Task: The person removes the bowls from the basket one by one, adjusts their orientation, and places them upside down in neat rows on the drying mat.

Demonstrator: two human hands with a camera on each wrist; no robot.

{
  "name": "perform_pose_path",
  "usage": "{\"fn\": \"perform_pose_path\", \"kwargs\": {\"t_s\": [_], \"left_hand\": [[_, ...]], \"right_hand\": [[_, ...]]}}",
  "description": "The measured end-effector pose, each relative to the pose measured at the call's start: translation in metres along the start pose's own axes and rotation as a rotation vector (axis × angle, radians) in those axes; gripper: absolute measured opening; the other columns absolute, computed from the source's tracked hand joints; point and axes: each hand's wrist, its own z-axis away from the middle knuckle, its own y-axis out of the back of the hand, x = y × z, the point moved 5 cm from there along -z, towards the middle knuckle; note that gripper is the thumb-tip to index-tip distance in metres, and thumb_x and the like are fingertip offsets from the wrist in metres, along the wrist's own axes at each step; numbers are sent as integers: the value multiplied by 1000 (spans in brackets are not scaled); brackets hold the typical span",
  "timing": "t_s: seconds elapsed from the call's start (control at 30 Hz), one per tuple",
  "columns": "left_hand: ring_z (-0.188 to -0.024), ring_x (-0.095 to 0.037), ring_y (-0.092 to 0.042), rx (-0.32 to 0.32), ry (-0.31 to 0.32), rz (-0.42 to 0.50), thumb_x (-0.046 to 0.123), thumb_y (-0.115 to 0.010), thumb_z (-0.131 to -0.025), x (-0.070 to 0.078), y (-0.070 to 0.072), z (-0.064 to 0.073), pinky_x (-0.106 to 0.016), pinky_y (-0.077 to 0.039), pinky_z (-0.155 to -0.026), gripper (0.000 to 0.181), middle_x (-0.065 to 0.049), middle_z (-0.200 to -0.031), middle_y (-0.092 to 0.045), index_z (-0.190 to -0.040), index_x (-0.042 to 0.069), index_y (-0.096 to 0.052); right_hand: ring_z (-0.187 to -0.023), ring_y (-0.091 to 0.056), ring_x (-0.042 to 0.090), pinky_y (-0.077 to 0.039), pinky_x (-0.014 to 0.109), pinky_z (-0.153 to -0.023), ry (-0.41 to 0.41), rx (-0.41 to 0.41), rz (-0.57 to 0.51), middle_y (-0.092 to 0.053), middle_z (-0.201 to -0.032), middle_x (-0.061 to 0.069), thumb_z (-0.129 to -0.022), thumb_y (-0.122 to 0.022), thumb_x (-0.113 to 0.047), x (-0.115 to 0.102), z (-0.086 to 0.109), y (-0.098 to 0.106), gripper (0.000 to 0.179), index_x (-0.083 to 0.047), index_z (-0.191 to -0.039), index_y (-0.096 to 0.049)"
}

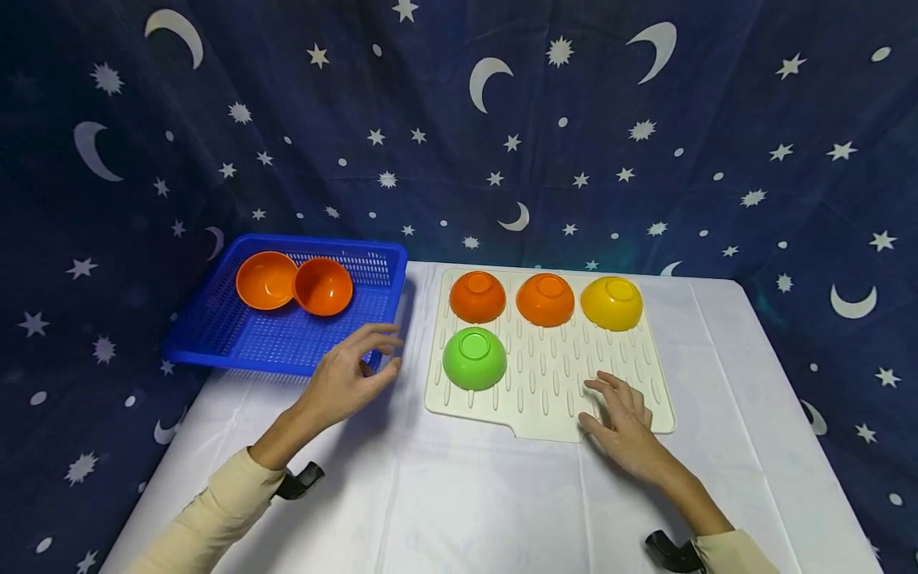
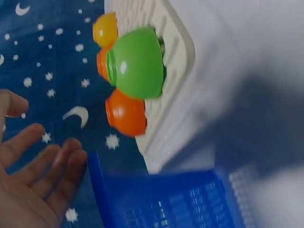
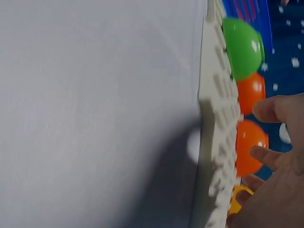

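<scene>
My left hand [image 1: 353, 371] hovers by the right front corner of a blue plastic basket [image 1: 268, 363], its fingers loosely bent and nothing between them. Two orange bowls [image 1: 265, 281] lie in that basket with their hollows showing. On a cream drying mat [image 1: 545, 422] several bowls sit upside down: a green bowl [image 1: 475, 359] in front, two orange bowls [image 1: 545, 300] and a yellow bowl [image 1: 612, 304] along the back. Over the front right part of the mat is my right hand [image 1: 622, 422], fingers relaxed, holding nothing. The left wrist view shows the green bowl [image 2: 137, 64] beyond the basket.
A white cloth [image 1: 466, 502] covers the table under the basket and mat. Behind and at the sides hangs a dark blue curtain [image 1: 430, 96] with moons and stars. The basket's raised rim [image 1: 403, 271] stands a short way left of the mat.
</scene>
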Motion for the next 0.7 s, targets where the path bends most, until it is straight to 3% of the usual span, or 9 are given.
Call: {"fn": "perform_pose_path", "kwargs": {"t_s": [0.13,0.37,0.53,0.7], "left_hand": [[-97,-20,-67,-22,-13,9,17,-77,-90,-9,11,-6,-35,-57,-72,33,2,-122,-66,-121,13,-71],[-108,-27,-62,-68,6,-41,22,-78,-88,-22,23,-14,-46,-55,-85,44,-2,-128,-64,-128,9,-66],[-124,-31,-54,-116,23,-176,31,-80,-84,-29,34,-20,-59,-47,-97,56,-5,-140,-57,-134,15,-61],[-133,-37,-45,-163,-10,-309,32,-81,-79,-38,39,-32,-65,-41,-102,71,-16,-143,-52,-141,8,-54]], "right_hand": [[-139,-7,49,-11,66,-96,-47,23,63,-16,-158,29,-98,-65,-27,14,4,14,63,3,-147,-40],[-141,0,55,-2,74,-101,-126,20,165,-6,-160,34,-96,-65,-43,38,11,31,85,7,-153,-28],[-140,0,60,-3,77,-100,-176,6,261,-1,-158,39,-92,-67,-53,55,15,38,102,9,-156,-18],[-139,0,59,-5,75,-97,-238,-34,266,2,-157,40,-86,-72,-58,63,20,43,120,12,-156,-5]]}}
